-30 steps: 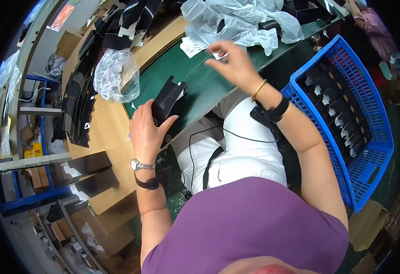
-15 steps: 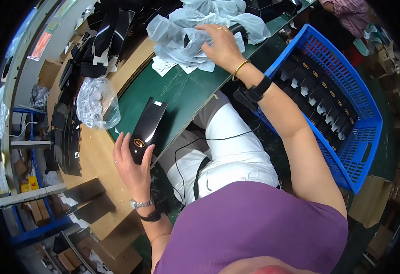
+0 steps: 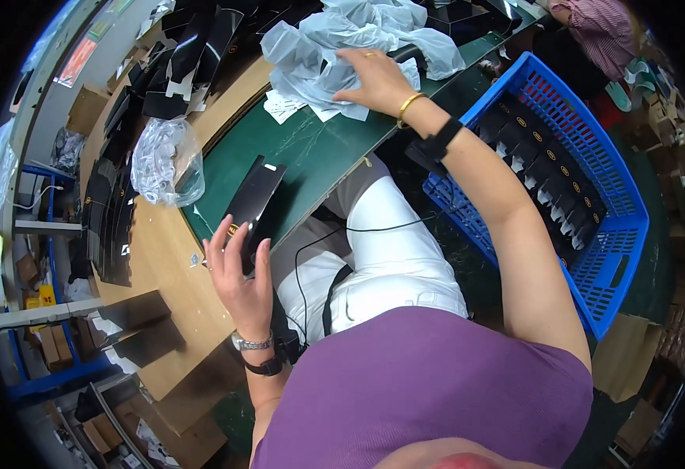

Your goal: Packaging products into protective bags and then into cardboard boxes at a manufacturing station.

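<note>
My left hand (image 3: 242,277) is around the near end of a narrow black box (image 3: 258,191), fingers on one side and thumb on the other. The box leans on the green tabletop (image 3: 311,156), its far end showing a pale inner edge. Part of its round gold mark is covered by my fingers. My right hand (image 3: 377,80) reaches over a heap of thin whitish plastic bags (image 3: 303,55), fingers apart and holding nothing that I can see. White paper slips (image 3: 282,106) stick out from under the bags.
A blue plastic crate (image 3: 624,234) at the right holds rows of black boxes (image 3: 553,160). Clear plastic wrap (image 3: 166,160) lies on the brown cardboard at the left, with black flat cartons (image 3: 112,219) beyond. A black cable (image 3: 366,228) crosses my lap. Another person (image 3: 604,31) is at the far right.
My left hand has closed in on the box, its fingers now covering the near end and part of the gold mark. The right hand has shifted slightly over the bags. The view has turned a little.
</note>
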`<state>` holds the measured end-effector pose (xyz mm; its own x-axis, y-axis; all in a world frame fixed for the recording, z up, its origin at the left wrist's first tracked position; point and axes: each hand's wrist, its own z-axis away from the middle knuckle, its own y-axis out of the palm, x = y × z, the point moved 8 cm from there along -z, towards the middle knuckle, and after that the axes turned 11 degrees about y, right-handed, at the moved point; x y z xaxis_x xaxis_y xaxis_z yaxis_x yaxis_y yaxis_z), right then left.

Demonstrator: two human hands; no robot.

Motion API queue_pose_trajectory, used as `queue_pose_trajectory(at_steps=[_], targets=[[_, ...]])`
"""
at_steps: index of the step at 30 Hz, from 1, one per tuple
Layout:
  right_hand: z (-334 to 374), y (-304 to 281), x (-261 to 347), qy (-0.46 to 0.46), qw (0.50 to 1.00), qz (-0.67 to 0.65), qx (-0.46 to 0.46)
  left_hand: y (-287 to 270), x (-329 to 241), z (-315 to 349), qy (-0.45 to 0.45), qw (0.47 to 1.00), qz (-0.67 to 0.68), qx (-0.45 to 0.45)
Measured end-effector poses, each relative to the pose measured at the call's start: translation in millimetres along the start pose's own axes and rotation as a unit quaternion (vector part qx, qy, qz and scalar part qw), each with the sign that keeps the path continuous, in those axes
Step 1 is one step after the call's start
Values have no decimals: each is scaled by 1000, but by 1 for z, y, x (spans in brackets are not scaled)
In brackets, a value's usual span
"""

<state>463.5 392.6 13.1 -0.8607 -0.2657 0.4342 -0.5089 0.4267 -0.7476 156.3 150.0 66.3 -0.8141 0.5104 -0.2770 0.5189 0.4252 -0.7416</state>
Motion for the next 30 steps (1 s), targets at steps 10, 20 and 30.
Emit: queue_pose_trajectory(at_steps=[10, 20, 30], targets=[[-10, 12, 25, -10, 999, 16, 28, 22, -30, 7, 52, 996, 66, 43], [48, -56, 61, -102, 963, -224, -107, 81, -27, 0, -14, 943, 316, 102], [177, -96, 154, -221, 933, -284, -14, 132, -61, 5, -361, 340, 859, 129]])
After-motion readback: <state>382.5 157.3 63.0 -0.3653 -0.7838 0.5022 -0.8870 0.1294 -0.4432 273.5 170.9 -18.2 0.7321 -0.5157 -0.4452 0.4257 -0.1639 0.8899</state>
